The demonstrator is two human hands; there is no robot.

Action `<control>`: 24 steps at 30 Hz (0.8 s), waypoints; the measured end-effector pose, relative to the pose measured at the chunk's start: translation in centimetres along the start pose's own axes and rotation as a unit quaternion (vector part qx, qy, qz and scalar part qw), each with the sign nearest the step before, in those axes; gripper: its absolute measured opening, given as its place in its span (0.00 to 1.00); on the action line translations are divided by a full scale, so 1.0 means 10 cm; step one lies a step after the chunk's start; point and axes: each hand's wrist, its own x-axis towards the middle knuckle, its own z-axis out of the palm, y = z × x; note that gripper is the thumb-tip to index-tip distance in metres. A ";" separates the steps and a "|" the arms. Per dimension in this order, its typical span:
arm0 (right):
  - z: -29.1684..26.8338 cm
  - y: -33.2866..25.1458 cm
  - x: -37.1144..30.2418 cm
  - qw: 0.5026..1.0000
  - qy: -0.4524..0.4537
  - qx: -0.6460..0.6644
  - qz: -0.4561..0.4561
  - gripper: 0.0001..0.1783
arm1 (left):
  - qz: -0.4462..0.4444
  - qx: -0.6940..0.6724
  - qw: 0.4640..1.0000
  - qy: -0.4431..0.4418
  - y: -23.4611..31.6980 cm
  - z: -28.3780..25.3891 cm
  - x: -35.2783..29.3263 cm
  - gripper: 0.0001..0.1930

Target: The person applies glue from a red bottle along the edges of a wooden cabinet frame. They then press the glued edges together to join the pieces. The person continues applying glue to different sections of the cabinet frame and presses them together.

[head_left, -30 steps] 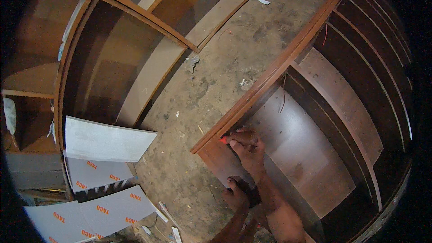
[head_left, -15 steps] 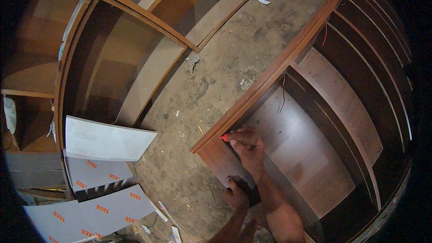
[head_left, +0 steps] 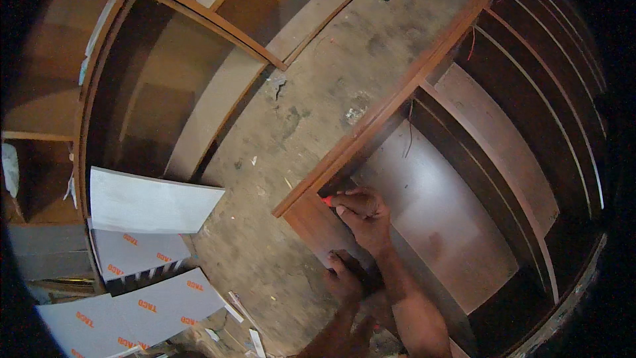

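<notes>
A large brown wooden cabinet (head_left: pixel 391 113) with several dividers lies on the floor at the right. At its near inner corner, my right hand (head_left: pixel 363 213) is closed around a small object with a bright red-orange end (head_left: pixel 326 201); most of it is hidden by the fingers, so its kind is unclear. Lower down, my left hand (head_left: pixel 346 276) grips the edge of the cabinet's near end panel (head_left: pixel 311 222), its fingers partly in shadow. Inside the compartment beside my right hand, a glossy back panel (head_left: pixel 430 192) catches the light.
Brown cabinet frames (head_left: pixel 179 93) stand at the left and far side. A white board (head_left: pixel 152 202) and grey printed panels (head_left: pixel 159 308) lie at the near left. Scraps and strips (head_left: pixel 235 308) litter the stained concrete floor (head_left: pixel 265 179). Thin wires (head_left: pixel 409 129) hang in the cabinet.
The view has shifted slightly, so the cabinet sits a little further up and left. Both hands stay at nearly the same places on the cabinet, with the red-ended object still in my right hand.
</notes>
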 end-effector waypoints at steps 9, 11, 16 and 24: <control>-0.75 -0.15 -0.96 0.998 0.019 0.005 0.056 0.17 | -0.005 0.100 0.995 0.025 -0.17 -0.06 0.17 0.37; -0.99 -0.22 -1.25 0.999 0.016 0.008 0.052 0.19 | 0.041 0.150 0.986 0.064 -0.18 -0.06 0.19 0.39; -1.60 -0.37 -1.95 0.997 0.045 -0.036 0.052 0.18 | 0.041 0.138 0.987 0.065 -0.09 0.03 0.10 0.43; -2.44 -0.85 -3.05 0.989 0.079 -0.055 0.108 0.18 | 0.022 0.023 0.998 -0.056 -0.09 -0.04 0.20 0.41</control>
